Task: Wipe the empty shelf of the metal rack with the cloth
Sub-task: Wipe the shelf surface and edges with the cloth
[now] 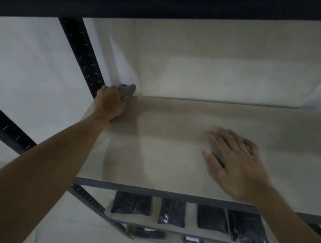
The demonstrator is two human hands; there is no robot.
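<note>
Grip: your left hand (111, 102) is curled around the grey cloth (127, 90), holding it in the far left corner of the shelf (170, 155), beside the black post (83, 54).
Other hand: your right hand (234, 162) lies flat with straight fingers on the board, holding nothing.
Wipe well: I think you should press the cloth flat and pull it in long lines from the back to the front.
Watch out: lift your flat hand so you can clean under it too.
Below: black bags (171, 212) sit on the lower shelf, so don't brush dust onto them.

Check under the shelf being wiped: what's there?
Below the empty shelf, a lower shelf holds four dark packets in a row. Its back part is covered, so contents there can't be seen.
</note>
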